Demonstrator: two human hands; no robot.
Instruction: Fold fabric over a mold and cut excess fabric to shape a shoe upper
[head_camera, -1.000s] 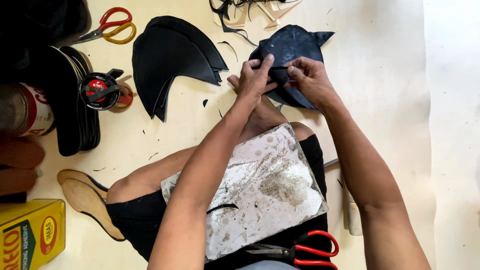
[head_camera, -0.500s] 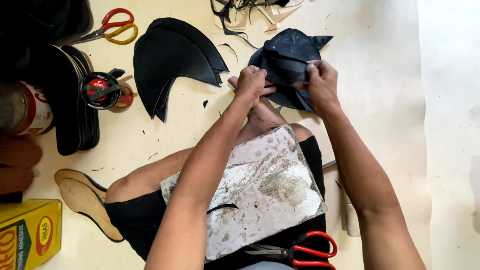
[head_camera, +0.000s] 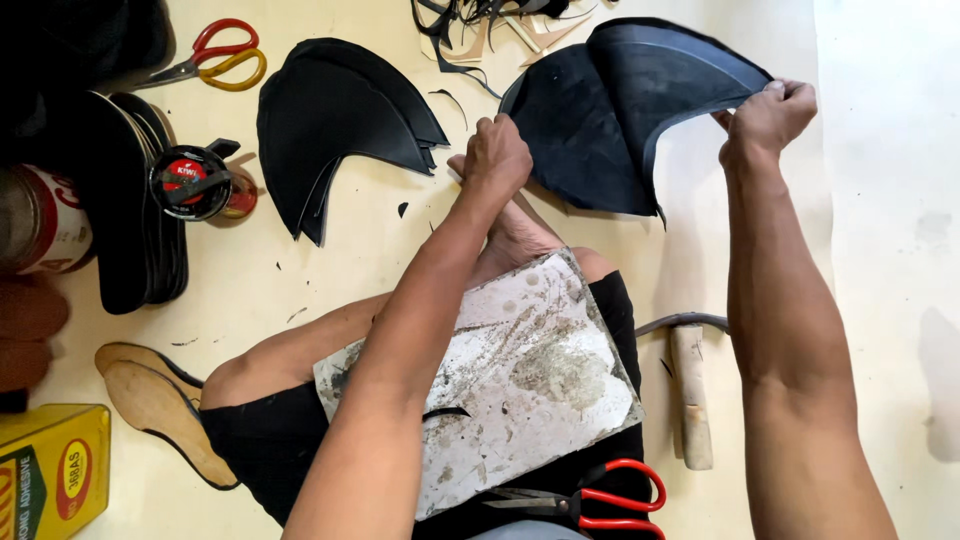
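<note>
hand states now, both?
Left hand: closed, pressing down on the black leather piece.
Right hand: closed, pinching the same piece's curved edge, lifting it.

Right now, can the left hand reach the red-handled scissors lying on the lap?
Probably yes. The left hand presses the black leather piece, but the scissors lie uncovered beside the stained board, near that elbow.

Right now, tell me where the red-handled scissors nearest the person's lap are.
In the head view, the red-handled scissors lie at the bottom centre on the person's lap, just below the stained white slab and left of the wooden-handled tool.
</note>
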